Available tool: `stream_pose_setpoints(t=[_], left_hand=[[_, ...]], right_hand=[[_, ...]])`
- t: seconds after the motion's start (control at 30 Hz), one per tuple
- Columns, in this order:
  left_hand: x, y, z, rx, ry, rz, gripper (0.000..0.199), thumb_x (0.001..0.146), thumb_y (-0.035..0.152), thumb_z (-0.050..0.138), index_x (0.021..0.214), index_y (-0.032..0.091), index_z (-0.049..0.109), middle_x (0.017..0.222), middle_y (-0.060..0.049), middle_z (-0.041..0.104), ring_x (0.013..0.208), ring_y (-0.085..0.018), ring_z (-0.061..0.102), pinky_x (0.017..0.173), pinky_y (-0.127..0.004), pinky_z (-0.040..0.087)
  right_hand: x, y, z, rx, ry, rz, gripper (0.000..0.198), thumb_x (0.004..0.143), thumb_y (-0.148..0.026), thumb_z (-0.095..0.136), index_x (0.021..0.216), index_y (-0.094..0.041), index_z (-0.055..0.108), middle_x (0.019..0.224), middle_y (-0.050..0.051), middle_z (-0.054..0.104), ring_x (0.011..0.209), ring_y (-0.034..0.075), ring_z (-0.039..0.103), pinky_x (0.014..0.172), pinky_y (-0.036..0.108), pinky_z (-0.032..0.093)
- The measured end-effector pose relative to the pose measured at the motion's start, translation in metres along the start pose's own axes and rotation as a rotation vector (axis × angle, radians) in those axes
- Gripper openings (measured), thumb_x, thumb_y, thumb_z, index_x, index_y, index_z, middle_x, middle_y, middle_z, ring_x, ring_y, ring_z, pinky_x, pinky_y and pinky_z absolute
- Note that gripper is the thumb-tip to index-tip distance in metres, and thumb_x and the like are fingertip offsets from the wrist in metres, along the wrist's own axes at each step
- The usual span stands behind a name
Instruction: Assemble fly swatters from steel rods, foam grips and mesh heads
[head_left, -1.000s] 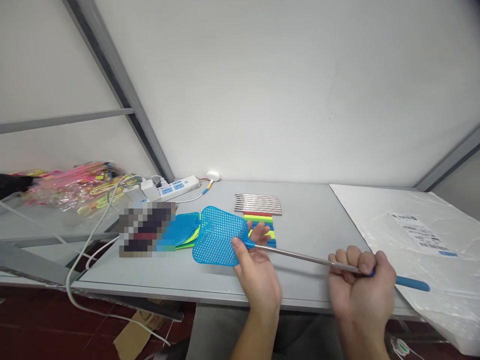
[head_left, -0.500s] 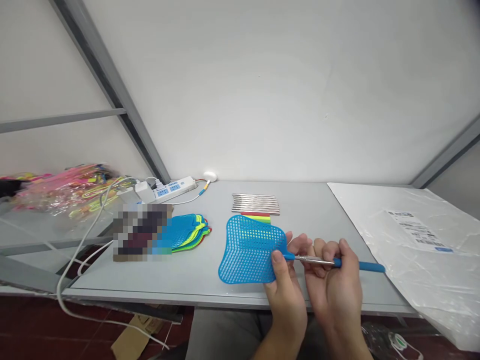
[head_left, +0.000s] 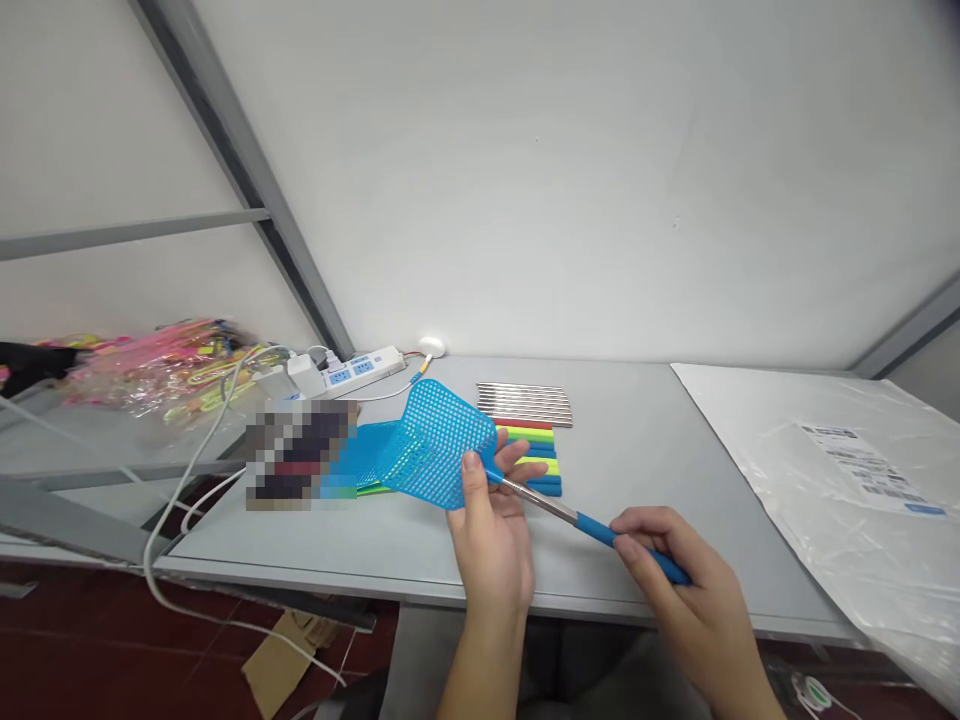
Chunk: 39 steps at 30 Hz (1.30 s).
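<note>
A blue fly swatter (head_left: 444,440) with a perforated head, a short metal shaft and a blue handle is held slantwise above the front of the table. My left hand (head_left: 491,530) grips it where head meets shaft, thumb on top and the other fingers behind. Around the blue handle, my right hand (head_left: 679,580) closes with thumb and fingers. Behind my left fingers lies a row of red, yellow-green and blue handle grips (head_left: 544,450), partly covered. Beyond them are several metal rods (head_left: 523,403) side by side. More swatter heads (head_left: 367,452) are stacked at the left, partly behind the held one.
A blurred-out rectangular object (head_left: 300,455) sits left of the stack. Behind it are a power strip (head_left: 364,372) with white cables and a small white device (head_left: 431,347). White plastic sheeting (head_left: 810,480) covers the table's right side. Bagged colourful items (head_left: 172,370) lie far left.
The swatter has moved left and tilted, its head now higher than its handle. My right hand has slid from the shaft down to the handle. More of the coloured grips show.
</note>
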<state>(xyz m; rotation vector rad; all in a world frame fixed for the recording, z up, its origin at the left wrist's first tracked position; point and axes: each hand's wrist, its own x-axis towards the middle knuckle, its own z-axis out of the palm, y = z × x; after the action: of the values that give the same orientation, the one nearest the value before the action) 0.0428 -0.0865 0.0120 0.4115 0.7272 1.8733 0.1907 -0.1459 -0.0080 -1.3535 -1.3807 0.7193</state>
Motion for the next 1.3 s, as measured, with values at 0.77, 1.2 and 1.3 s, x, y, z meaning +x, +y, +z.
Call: stream_pose_setpoints(t=[0.77,1.2,1.3], left_hand=[[-0.029,-0.029,-0.005,0.869,-0.982,0.135,0.034,0.088,0.029,0.06,0.121,0.03,0.067,0.134,-0.01,0.059,0.123,-0.033,0.052,0.105,-0.049,0.037],[0.019,-0.007,-0.026,1.171,-0.874,0.419,0.025,0.095,0.027,0.049,0.113,0.025,0.065,0.121,-0.006,0.065,0.116,-0.023,0.057,0.101,-0.041,0.045],[0.038,0.009,-0.039,1.246,-0.761,0.465,0.025,0.095,0.032,0.049,0.112,0.025,0.065,0.12,-0.005,0.065,0.116,-0.022,0.056,0.101,-0.039,0.044]], right_hand=[[0.021,0.047,-0.031,-0.419,0.268,0.133,0.038,0.09,-0.048,0.046,0.117,-0.021,0.048,0.099,0.011,0.071,0.082,0.026,0.068,0.069,0.035,0.05],[0.064,0.05,-0.034,-0.911,0.142,0.322,0.033,0.095,-0.035,0.03,0.108,-0.017,0.055,0.098,0.011,0.069,0.084,0.028,0.064,0.075,0.039,0.04],[0.062,0.052,-0.033,-0.921,0.125,0.314,0.035,0.094,-0.035,0.033,0.114,-0.017,0.054,0.107,0.011,0.065,0.094,0.028,0.061,0.079,0.04,0.04]])
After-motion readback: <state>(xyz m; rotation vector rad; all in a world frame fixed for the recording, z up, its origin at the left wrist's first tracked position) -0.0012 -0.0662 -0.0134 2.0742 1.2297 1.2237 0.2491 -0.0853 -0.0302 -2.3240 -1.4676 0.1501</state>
